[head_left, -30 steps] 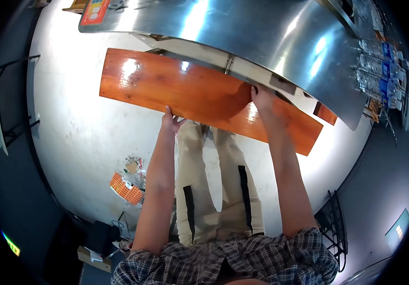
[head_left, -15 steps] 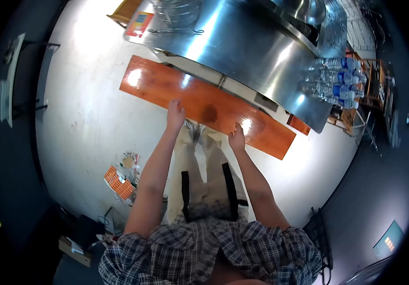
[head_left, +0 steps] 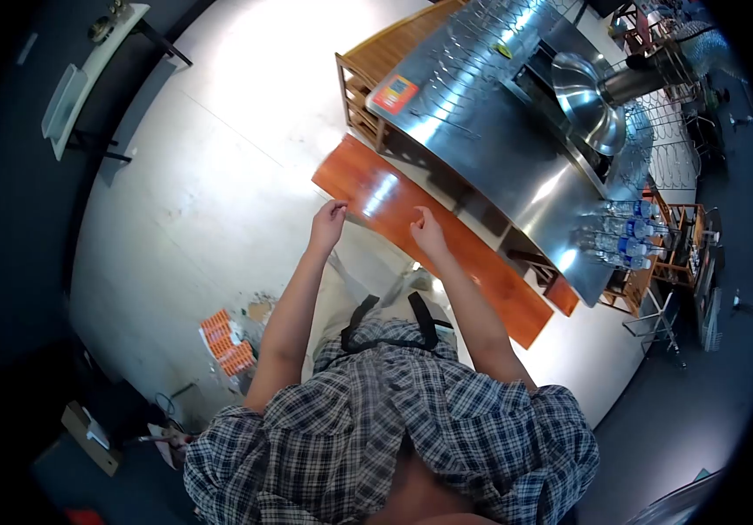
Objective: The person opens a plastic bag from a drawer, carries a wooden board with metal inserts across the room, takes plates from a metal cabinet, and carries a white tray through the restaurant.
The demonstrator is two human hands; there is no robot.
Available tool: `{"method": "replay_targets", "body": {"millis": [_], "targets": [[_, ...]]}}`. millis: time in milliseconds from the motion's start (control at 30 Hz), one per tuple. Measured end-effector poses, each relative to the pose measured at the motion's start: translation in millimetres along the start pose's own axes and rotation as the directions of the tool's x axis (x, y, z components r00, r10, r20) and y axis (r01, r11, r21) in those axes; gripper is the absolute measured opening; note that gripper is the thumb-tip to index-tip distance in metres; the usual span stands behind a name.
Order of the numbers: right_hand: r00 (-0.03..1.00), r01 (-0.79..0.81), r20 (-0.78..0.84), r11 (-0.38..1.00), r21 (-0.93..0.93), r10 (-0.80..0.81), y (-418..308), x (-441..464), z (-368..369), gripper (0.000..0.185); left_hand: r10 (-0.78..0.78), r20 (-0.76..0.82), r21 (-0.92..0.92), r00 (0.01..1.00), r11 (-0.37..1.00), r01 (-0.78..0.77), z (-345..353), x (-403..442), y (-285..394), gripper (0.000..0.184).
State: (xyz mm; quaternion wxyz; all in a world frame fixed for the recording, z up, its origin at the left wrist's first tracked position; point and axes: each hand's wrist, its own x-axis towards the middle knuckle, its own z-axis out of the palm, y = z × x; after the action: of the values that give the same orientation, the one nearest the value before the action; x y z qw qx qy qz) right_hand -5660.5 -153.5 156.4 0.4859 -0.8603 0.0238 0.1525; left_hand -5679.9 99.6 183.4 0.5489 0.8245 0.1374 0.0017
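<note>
Your wooden bench (head_left: 472, 262) lies lengthwise from upper left to lower right, along the steel table (head_left: 490, 149), on the pale floor (head_left: 210, 175). Your left hand (head_left: 327, 224) is narrow, fingers curled in; your right hand (head_left: 428, 231) is part-open, holding nothing. Bottles (head_left: 626, 232) line the table's right end.

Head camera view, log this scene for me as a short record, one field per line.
Left hand: left hand, near the board's front edge, nothing visibly held
Right hand: right hand, in front of the board, nothing visibly held
Nearest thing: long reddish-brown board, alongside the counter
Counter: steel counter, bearing a red-and-yellow card and clear bottles
Floor: pale floor, orange perforated item
Unclear: whether the hands touch the board
</note>
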Motion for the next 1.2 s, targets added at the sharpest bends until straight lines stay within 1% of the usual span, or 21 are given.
{"method": "replay_targets", "body": {"millis": [67,133,200,233,367,500,567,600,667,700,733,800,867,933,967,1000,1067,1100,1133,1167,1200], "targets": [[0.999,-0.001,-0.034,0.997,0.071,0.003,-32.1,17.3,33.1,0.038,-0.004,-0.006,-0.011,1.000,1.000,0.004,-40.2,22.9,-4.4,0.013],[0.996,-0.005,-0.084,0.988,0.151,0.018,-57.6,31.4,66.5,0.033,0.033,0.039,0.143,0.999,0.989,-0.038,-89.4,40.1,-14.2,0.016],[0.987,-0.009,-0.156,0.982,0.189,0.039,-76.9,45.9,102.0,0.032,0.085,0.048,0.200,0.995,0.975,-0.093,-133.7,56.3,-21.9,0.015],[0.991,-0.018,-0.124,0.977,0.214,0.045,-87.4,50.7,115.5,0.031,0.126,0.055,0.257,0.991,0.957,-0.135,-153.0,64.9,-22.9,0.014],[0.996,-0.055,-0.051,0.957,0.286,0.073,-107.7,91.2,156.7,0.028,0.048,0.061,0.299,0.997,0.952,-0.064,-198.8,111.1,-23.7,0.015],[0.984,-0.146,-0.048,0.925,0.351,0.174,-119.9,138.3,168.6,0.025,0.098,0.112,0.298,0.989,0.946,-0.127,-212.4,155.6,-17.5,0.017],[0.976,-0.085,-0.163,0.944,0.317,0.143,-110.2,166.8,176.3,0.023,0.117,0.215,0.330,0.969,0.926,-0.185,-210.5,175.4,-10.1,0.020],[0.974,-0.085,-0.173,0.941,0.326,0.148,-111.2,177.1,178.6,0.023,0.123,0.226,0.334,0.966,0.922,-0.195,-209.2,186.3,-6.8,0.020],[0.955,-0.061,-0.264,0.962,0.268,0.135,-143.8,192.1,164.8,0.024,0.244,0.326,0.358,0.913,0.862,-0.358,-205.3,215.4,-1.2,0.026],[0.948,-0.135,-0.237,0.941,0.310,0.214,-171.9,198.6,155.3,0.028,0.219,0.373,0.391,0.902,0.844,-0.367,-204.8,233.9,4.7,0.030],[0.942,-0.140,-0.248,0.937,0.321,0.226,-165.9,216.1,158.3,0.028,0.221,0.391,0.390,0.893,0.840,-0.378,-199.6,251.9,9.0,0.030],[0.909,-0.048,-0.383,0.952,0.301,0.167,-168.9,254.3,164.3,0.030,0.261,0.471,0.400,0.842,0.788,-0.468,-200.0,293.0,28.0,0.030],[0.886,-0.084,-0.405,0.937,0.340,0.226,-158.1,294.7,174.3,0.036,0.258,0.504,0.398,0.824,0.778,-0.486,-202.4,332.3,36.9,0.031],[0.764,-0.297,-0.417,0.842,0.451,0.493,-143.4,343.7,190.0,0.043,0.253,0.528,0.391,0.810,0.774,-0.497,-207.0,374.4,48.7,0.031],[0.731,-0.380,-0.280,0.712,0.590,0.622,-113.7,361.4,195.0,0.051,0.259,0.520,0.385,0.814,0.779,-0.495,-202.6,377.3,39.6,0.031],[0.719,-0.381,-0.279,0.697,0.607,0.636,-103.0,382.0,203.5,0.051,0.243,0.534,0.389,0.810,0.780,-0.491,-208.2,394.4,47.4,0.031],[0.502,-0.310,-0.418,0.609,0.730,0.757,-117.4,402.4,200.9,0.050,0.259,0.570,0.383,0.780,0.756,-0.531,-213.2,426.6,64.1,0.031],[0.493,-0.436,-0.299,0.529,0.728,0.817,-117.7,405.9,191.4,0.047,0.274,0.579,0.391,0.768,0.733,-0.556,-215.2,442.1,71.9,0.030],[0.476,-0.436,-0.299,0.517,0.737,0.827,-143.3,403.2,171.4,0.047,0.297,0.586,0.394,0.754,0.709,-0.585,-214.6,457.4,79.3,0.030],[0.418,-0.557,-0.290,0.495,0.667,0.861,-170.0,405.2,154.5,0.046,0.310,0.593,0.378,0.743,0.707,-0.597,-213.8,473.2,87.5,0.031],[0.384,-0.659,-0.305,0.490,0.570,0.872,-167.3,401.3,146.3,0.045,0.332,0.581,0.368,0.743,0.707,-0.604,-202.4,470.7,73.2,0.031]]}}
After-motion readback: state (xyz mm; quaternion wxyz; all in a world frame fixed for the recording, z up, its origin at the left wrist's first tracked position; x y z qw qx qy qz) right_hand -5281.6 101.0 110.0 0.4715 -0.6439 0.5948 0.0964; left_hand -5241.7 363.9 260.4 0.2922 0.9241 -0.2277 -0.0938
